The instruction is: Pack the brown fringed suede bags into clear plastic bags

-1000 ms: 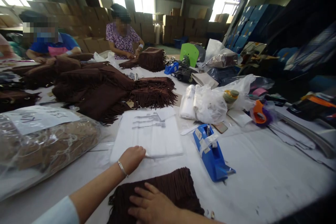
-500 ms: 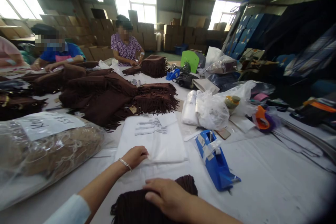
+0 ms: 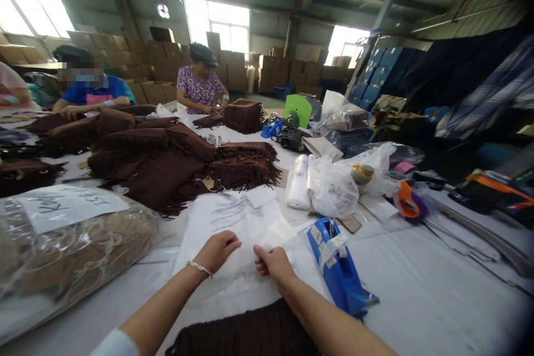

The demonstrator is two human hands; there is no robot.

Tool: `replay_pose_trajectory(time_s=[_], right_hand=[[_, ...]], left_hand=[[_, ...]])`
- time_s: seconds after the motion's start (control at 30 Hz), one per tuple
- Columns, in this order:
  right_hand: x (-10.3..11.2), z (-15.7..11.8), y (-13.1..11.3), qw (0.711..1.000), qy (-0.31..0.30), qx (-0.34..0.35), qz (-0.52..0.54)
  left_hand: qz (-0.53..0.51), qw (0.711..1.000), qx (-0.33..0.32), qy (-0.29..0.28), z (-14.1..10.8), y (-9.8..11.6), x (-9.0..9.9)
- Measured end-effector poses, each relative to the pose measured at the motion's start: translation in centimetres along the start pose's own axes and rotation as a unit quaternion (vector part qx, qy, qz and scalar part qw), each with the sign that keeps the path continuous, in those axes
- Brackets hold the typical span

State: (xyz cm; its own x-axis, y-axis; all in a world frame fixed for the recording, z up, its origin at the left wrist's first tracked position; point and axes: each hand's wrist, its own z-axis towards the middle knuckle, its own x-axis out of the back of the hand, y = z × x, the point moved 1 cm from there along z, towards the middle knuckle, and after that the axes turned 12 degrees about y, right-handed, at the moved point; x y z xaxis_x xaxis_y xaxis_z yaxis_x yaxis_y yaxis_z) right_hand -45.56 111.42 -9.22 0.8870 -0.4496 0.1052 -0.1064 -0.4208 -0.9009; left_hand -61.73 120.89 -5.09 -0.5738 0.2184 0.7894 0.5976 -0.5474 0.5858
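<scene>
My left hand [image 3: 219,251], with a bracelet at the wrist, pinches the near edge of a thin, see-through plastic bag [image 3: 237,276]. Opposite it, my right hand [image 3: 273,264] is closed in a pinch on the same bag, a short gap from the left. Beneath both hands lies a stack of white plastic bags [image 3: 204,217] with printed dark lines, its top crumpled. A dark brown fringed piece [image 3: 250,331] lies closest to me, partly under my right forearm. To the right of the stack stands a blue tape dispenser [image 3: 340,272].
A large clear sack of brown goods [image 3: 83,250] fills the left side. Brown fringed bags [image 3: 158,150] are piled beyond the stack. White rolls [image 3: 297,182], a crumpled plastic bag [image 3: 334,186] and an orange tape holder [image 3: 409,200] lie right. Co-workers [image 3: 200,83] sit across the table.
My right hand has left the brown fringed piece and moved forward to the plastic bag, beside my left hand. The top bag is now lifted and wrinkled. The view has tilted up slightly.
</scene>
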Motion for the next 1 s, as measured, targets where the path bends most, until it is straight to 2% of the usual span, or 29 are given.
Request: replay_pose_trajectory(time_s=[0.13, 0.2, 0.23, 0.27, 0.3, 0.33, 0.37, 0.4, 0.43, 0.47, 0.5, 0.53, 0.6, 0.67, 0.73, 0.8, 0.83, 0.9, 0.93, 1.0], right_hand=[[1.3, -0.6, 0.0, 0.999, -0.014, -0.025, -0.029], [2.0, -2.3, -0.5, 0.994, -0.074, -0.056, -0.053], [2.2, -3.3, -1.1, 0.990, -0.109, -0.049, -0.075], [2.3, -4.3, -2.0, 0.986, -0.127, -0.004, -0.106], [2.4, -5.1, -3.1, 0.979, -0.118, 0.082, -0.147], [2.3, -5.7, -4.4, 0.956, -0.084, 0.199, -0.201], [2.1, -5.8, -5.8, 0.906, -0.031, 0.322, -0.271], [1.8, -5.5, -7.1, 0.838, 0.020, 0.421, -0.346], [1.4, -4.7, -8.1, 0.773, 0.054, 0.475, -0.417], [1.2, -3.5, -8.9, 0.723, 0.060, 0.491, -0.482], [1.1, -2.0, -9.4, 0.694, 0.052, 0.483, -0.531], [1.3, -0.5, -9.7, 0.682, 0.042, 0.466, -0.562], [2.6, 2.0, -10.0, 0.685, 0.043, 0.439, -0.580], [4.8, 3.2, -9.8, 0.686, 0.069, 0.419, -0.591], [6.9, 3.1, -9.4, 0.689, 0.100, 0.404, -0.594], [8.2, 2.0, -8.9, 0.691, 0.120, 0.398, -0.591], [8.2, 1.4, -8.7, 0.692, 0.125, 0.397, -0.590], [7.3, 0.2, -8.3, 0.692, 0.130, 0.397, -0.589], [6.6, -0.3, -8.2, 0.691, 0.132, 0.397, -0.590], [5.1, -0.8, -8.3, 0.687, 0.134, 0.402, -0.589]], left_hand=[[0.055, 0.996, 0.030, 0.070, 1.5, 0.6, 0.7], [0.085, 0.991, 0.034, 0.098, 1.6, 1.0, 1.0], [0.100, 0.989, 0.029, 0.107, 1.4, 1.3, 1.1], [0.116, 0.987, 0.019, 0.113, 1.2, 1.6, 1.0], [0.133, 0.984, 0.007, 0.116, 0.9, 2.1, 0.9], [0.151, 0.982, -0.008, 0.117, 0.5, 2.5, 0.7], [0.169, 0.979, -0.024, 0.115, 0.2, 3.0, 0.4], [0.186, 0.976, -0.040, 0.110, -0.1, 3.5, 0.1], [0.202, 0.973, -0.056, 0.101, -0.3, 3.9, -0.1], [0.217, 0.970, -0.072, 0.088, -0.5, 4.1, -0.2], [0.231, 0.966, -0.084, 0.074, -0.6, 4.1, -0.2], [0.245, 0.963, -0.093, 0.060, -0.8, 3.9, 0.1], [0.275, 0.956, -0.092, 0.042, -1.1, 2.6, 1.6], [0.304, 0.949, -0.068, 0.043, -1.8, 0.8, 3.7], [0.330, 0.941, -0.036, 0.061, -2.7, -0.4, 5.8], [0.327, 0.939, -0.030, 0.100, -3.5, 0.3, 6.5], [0.308, 0.943, -0.043, 0.120, -3.9, 1.4, 6.1], [0.243, 0.956, -0.084, 0.141, -4.1, 4.8, 4.0], [0.213, 0.964, -0.093, 0.129, -3.9, 6.5, 2.5], [0.188, 0.976, -0.067, 0.089, -3.1, 9.2, -0.5]])
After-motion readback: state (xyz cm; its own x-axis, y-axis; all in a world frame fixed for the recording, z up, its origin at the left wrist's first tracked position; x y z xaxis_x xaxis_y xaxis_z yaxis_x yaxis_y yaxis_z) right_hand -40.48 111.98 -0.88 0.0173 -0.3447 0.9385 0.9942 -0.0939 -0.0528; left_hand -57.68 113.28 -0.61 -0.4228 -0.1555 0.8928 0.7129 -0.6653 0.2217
